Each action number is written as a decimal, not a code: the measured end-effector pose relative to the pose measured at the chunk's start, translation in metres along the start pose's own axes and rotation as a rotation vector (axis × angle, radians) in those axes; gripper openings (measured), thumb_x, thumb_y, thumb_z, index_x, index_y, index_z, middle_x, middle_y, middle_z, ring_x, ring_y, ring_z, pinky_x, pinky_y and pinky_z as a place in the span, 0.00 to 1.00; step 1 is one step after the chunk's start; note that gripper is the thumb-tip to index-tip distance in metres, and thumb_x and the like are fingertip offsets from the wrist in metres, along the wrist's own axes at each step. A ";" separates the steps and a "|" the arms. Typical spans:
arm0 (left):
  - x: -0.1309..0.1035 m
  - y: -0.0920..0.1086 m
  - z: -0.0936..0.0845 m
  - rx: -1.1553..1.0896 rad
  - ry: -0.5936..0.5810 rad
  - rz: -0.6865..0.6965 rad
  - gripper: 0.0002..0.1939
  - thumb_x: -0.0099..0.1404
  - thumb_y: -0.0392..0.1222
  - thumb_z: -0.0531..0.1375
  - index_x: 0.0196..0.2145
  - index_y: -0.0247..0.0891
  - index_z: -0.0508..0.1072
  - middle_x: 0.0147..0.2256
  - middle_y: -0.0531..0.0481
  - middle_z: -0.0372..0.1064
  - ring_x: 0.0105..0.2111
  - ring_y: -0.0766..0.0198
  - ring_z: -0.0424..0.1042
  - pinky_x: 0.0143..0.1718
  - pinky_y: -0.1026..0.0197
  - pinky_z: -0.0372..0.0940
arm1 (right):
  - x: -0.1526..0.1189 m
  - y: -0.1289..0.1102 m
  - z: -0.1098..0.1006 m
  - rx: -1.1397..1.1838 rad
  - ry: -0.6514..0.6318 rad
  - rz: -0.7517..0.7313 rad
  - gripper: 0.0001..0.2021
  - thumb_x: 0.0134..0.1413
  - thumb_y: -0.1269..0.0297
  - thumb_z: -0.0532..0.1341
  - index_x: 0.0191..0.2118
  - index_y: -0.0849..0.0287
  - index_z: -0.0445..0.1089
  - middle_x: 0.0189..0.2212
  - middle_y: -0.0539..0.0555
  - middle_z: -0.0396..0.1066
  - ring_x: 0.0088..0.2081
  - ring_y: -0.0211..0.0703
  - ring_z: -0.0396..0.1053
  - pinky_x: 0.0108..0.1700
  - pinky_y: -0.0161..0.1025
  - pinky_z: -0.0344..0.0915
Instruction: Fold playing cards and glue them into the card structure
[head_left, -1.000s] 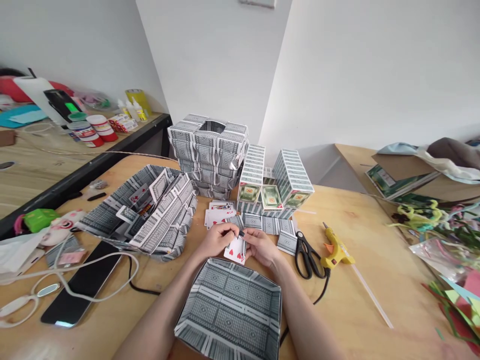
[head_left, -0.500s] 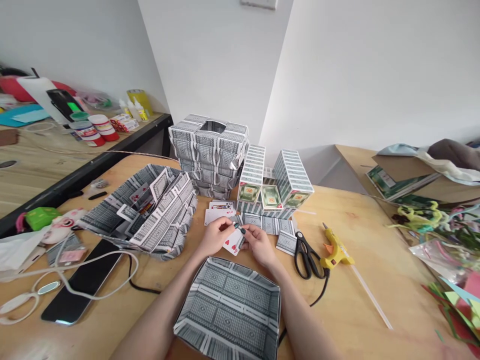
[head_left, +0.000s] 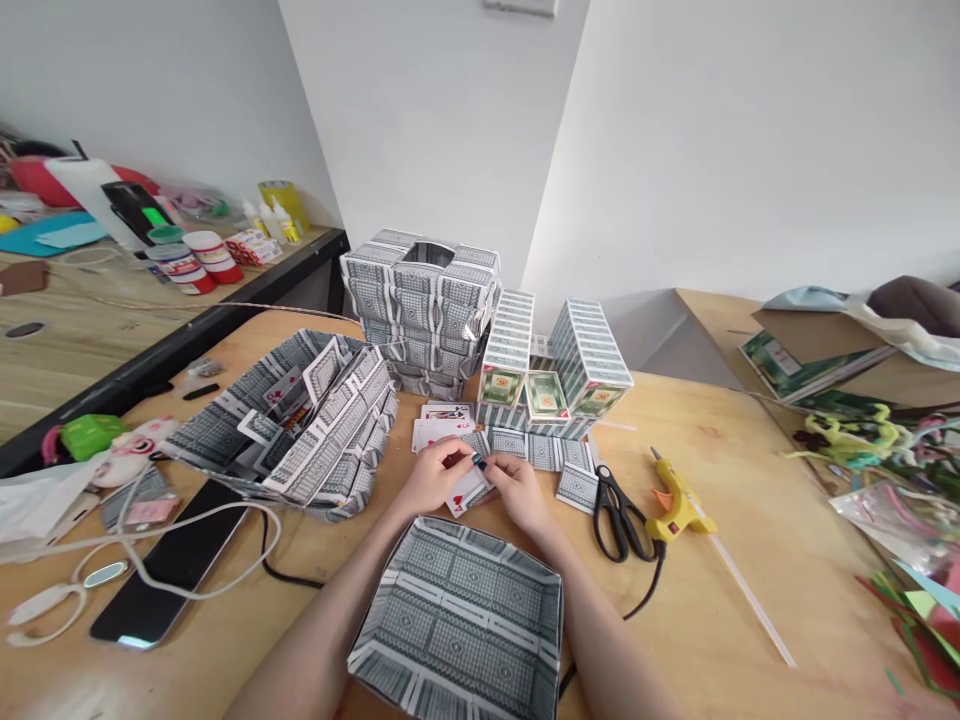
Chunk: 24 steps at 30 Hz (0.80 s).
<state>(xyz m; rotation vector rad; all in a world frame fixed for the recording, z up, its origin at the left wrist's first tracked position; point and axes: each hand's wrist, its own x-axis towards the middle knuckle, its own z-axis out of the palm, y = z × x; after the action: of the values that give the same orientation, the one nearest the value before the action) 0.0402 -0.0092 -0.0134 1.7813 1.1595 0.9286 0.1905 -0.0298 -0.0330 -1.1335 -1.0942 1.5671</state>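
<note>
My left hand (head_left: 435, 475) and my right hand (head_left: 517, 490) meet over a red-suited playing card (head_left: 466, 494), both pinching it just above the wooden table (head_left: 720, 600). A shallow tray built from card backs (head_left: 461, 620) lies right below my wrists. Loose face-up cards (head_left: 439, 425) and face-down cards (head_left: 540, 450) lie just beyond my fingers.
A larger card-built basket (head_left: 315, 420) sits to the left, a card-built box (head_left: 420, 300) and stacked card packs (head_left: 547, 360) behind. Black scissors (head_left: 619, 510) and a yellow glue gun (head_left: 675, 500) lie right of my hands. A phone (head_left: 172, 565) with white cable lies left.
The card between my fingers has been turned and lowered closer to the table; both hands have shifted slightly away from me. Nothing else has moved.
</note>
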 end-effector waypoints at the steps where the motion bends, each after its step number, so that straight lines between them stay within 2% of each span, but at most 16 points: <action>1: 0.000 0.000 0.001 -0.003 0.000 0.003 0.07 0.57 0.39 0.54 0.26 0.35 0.69 0.26 0.52 0.66 0.29 0.66 0.64 0.31 0.65 0.60 | 0.000 0.001 0.000 -0.002 0.020 -0.001 0.07 0.42 0.61 0.59 0.23 0.60 0.67 0.19 0.48 0.64 0.22 0.38 0.64 0.23 0.36 0.66; 10: 0.000 0.001 0.001 -0.030 0.031 -0.017 0.07 0.56 0.39 0.55 0.25 0.35 0.70 0.25 0.52 0.67 0.26 0.68 0.64 0.28 0.67 0.60 | -0.001 0.000 -0.001 -0.004 0.064 -0.018 0.07 0.39 0.69 0.55 0.24 0.59 0.70 0.21 0.48 0.68 0.23 0.38 0.65 0.27 0.36 0.66; 16: -0.001 0.000 -0.001 -0.057 0.043 -0.059 0.07 0.55 0.39 0.55 0.24 0.34 0.70 0.24 0.53 0.67 0.26 0.68 0.64 0.27 0.68 0.60 | -0.002 0.000 -0.003 0.103 -0.036 0.036 0.07 0.40 0.67 0.57 0.28 0.59 0.72 0.24 0.50 0.71 0.27 0.41 0.68 0.32 0.41 0.68; 21: 0.000 -0.003 -0.002 -0.047 0.012 -0.046 0.07 0.55 0.38 0.55 0.23 0.35 0.69 0.24 0.53 0.67 0.26 0.68 0.64 0.28 0.68 0.60 | -0.001 0.000 -0.004 0.005 -0.023 0.011 0.06 0.43 0.63 0.59 0.25 0.59 0.71 0.22 0.49 0.69 0.25 0.40 0.66 0.29 0.39 0.67; 24: 0.000 -0.003 -0.001 -0.054 0.017 -0.057 0.07 0.55 0.38 0.55 0.23 0.35 0.70 0.24 0.53 0.67 0.26 0.68 0.64 0.28 0.68 0.59 | -0.001 0.001 -0.004 0.021 -0.037 -0.007 0.07 0.43 0.65 0.58 0.27 0.58 0.73 0.23 0.49 0.70 0.25 0.38 0.66 0.30 0.37 0.66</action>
<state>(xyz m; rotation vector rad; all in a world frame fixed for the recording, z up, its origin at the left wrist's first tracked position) 0.0378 -0.0080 -0.0158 1.6915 1.1792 0.9346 0.1949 -0.0305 -0.0342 -1.0894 -1.1021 1.5965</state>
